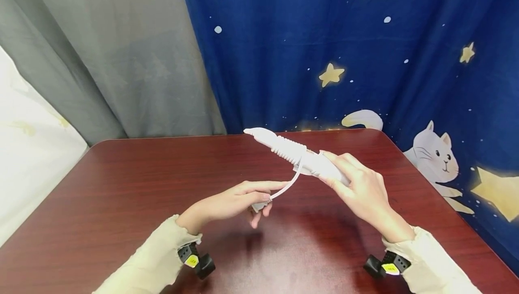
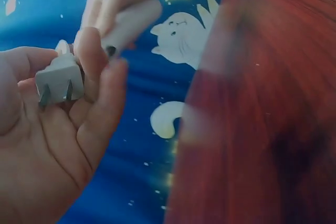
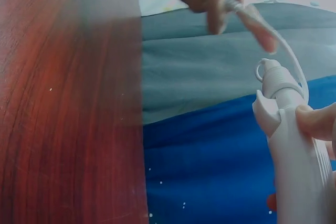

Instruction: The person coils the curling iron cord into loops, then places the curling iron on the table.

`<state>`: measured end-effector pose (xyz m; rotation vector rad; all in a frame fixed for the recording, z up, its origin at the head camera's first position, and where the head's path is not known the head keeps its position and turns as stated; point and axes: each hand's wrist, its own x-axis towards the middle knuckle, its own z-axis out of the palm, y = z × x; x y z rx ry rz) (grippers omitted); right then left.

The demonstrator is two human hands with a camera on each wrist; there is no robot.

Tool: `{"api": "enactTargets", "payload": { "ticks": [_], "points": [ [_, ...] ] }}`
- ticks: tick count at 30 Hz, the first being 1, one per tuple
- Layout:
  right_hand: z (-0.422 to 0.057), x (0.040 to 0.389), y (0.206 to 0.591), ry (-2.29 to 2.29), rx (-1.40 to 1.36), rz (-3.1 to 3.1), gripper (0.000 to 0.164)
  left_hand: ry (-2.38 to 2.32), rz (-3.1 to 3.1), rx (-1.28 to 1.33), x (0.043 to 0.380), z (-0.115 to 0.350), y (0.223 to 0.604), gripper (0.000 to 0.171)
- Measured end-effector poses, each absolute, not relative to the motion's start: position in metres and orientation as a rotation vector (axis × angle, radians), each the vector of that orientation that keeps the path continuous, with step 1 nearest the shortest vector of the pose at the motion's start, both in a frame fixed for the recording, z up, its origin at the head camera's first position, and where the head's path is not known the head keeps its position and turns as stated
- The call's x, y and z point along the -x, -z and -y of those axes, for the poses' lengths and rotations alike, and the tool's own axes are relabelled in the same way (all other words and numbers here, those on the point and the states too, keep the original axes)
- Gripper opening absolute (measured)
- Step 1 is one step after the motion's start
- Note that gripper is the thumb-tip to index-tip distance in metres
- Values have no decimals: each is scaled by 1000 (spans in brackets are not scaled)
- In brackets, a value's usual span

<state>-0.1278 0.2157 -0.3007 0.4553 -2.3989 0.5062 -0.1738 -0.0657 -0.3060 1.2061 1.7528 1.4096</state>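
My right hand (image 1: 365, 190) grips the wide end of a white wand-shaped appliance that looks like a curling iron (image 1: 292, 150), raised above the table. Its tapered tip points up and to the left. White cord (image 1: 291, 184) is wound in several turns round its narrower part, and a loose length runs down to my left hand (image 1: 231, 200). There, thumb and fingers pinch a white two-prong plug (image 2: 60, 82), its metal prongs facing the left wrist camera. A curved lever (image 3: 266, 114) and a small loop at the tip show in the right wrist view.
A dark red wooden table (image 1: 134, 186) with rounded far corners lies under both hands. Behind it hang a grey curtain (image 1: 134, 51) and a blue curtain (image 1: 275, 51) printed with stars and a white cat. White cloth (image 1: 32, 141) hangs along the left.
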Motion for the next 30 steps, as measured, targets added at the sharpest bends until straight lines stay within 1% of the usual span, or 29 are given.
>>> {"api": "enactTargets", "payload": {
  "ticks": [8,13,19,22,24,26,30],
  "points": [
    [-216,120,295,-564,-518,2388,49,-1431,-1806,-1021,190,64,330,28],
    [-214,115,294,-568,-604,2384,49,-1440,-1878,-1020,204,67,337,26],
    [-212,111,293,-581,-678,2396,47,-1437,-1945,-1133,218,73,337,21],
    [-211,110,293,-611,-716,2411,46,-1408,-2011,-1160,222,75,336,21],
    [-210,109,295,-632,-743,2426,46,-1349,-2125,-1123,221,76,333,21],
    [-210,109,296,-657,-769,2442,45,-1330,-2183,-1173,219,78,331,22],
    [-210,109,296,-702,-856,2439,45,-1487,-1985,-1359,214,73,323,40]
  ]
}}
